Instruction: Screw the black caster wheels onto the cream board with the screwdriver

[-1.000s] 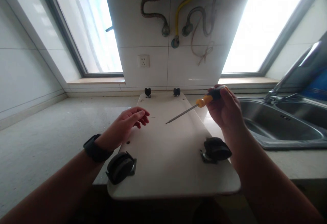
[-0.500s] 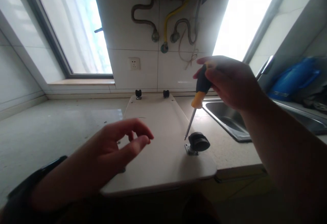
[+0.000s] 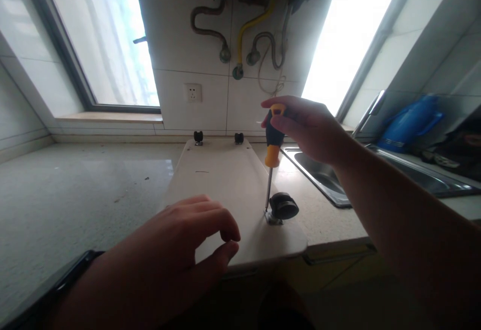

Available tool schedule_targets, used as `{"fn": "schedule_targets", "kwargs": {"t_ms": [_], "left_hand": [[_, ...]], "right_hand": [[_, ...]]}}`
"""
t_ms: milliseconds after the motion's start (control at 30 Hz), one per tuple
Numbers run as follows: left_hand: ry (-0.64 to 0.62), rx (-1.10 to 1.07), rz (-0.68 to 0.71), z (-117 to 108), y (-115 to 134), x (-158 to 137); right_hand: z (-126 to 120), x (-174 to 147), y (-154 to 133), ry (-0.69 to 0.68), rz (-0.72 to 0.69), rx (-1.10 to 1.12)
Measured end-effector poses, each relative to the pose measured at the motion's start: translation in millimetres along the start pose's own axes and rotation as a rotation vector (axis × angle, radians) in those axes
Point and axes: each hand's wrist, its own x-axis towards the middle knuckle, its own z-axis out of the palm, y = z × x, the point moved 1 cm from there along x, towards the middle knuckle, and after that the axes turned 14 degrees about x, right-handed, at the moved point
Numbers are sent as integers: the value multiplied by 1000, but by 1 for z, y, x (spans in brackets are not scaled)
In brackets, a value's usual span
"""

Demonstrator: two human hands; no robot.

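My right hand [image 3: 306,127] is wrapped round the black and yellow handle of a screwdriver [image 3: 275,137]. The screwdriver stands almost upright, its tip at the metal plate of a black caster wheel [image 3: 284,206] on the near right corner of a white board [image 3: 225,179]. Low over the board's near left part is my left hand [image 3: 195,237], thumb and forefinger brought together in a pinch. Anything between those fingertips is too small to make out. Two more casters, one of them the far left caster [image 3: 198,137], stand at the board's far end.
The board lies on a speckled countertop [image 3: 93,184]. To the right is a steel sink [image 3: 319,172] with a tap [image 3: 370,112], and a blue jug-like container [image 3: 411,122] behind it. Pipes [image 3: 239,44] and a socket [image 3: 193,93] are on the tiled wall.
The screwdriver has come down and left, from tilted above the plate to nearly upright with its tip on it. My left hand has moved right and nearer, still pinched.
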Motion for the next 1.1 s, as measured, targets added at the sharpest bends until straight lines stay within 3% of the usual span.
{"fn": "schedule_targets", "kwargs": {"t_ms": [367, 633, 767, 933, 1100], "left_hand": [[-101, 7, -67, -6, 15, -2], [-150, 21, -49, -1, 27, 5], [-162, 23, -5, 7, 37, 9], [-89, -45, 29, 21, 44, 12], [112, -319, -109, 45, 44, 24]], "right_hand": [[11, 0, -8, -2, 110, -72], [9, 4, -10, 9, 10, -402], [10, 6, -12, -17, 22, -450], [15, 4, -17, -112, 64, -414], [14, 6, -20, -180, 128, -443]]}}
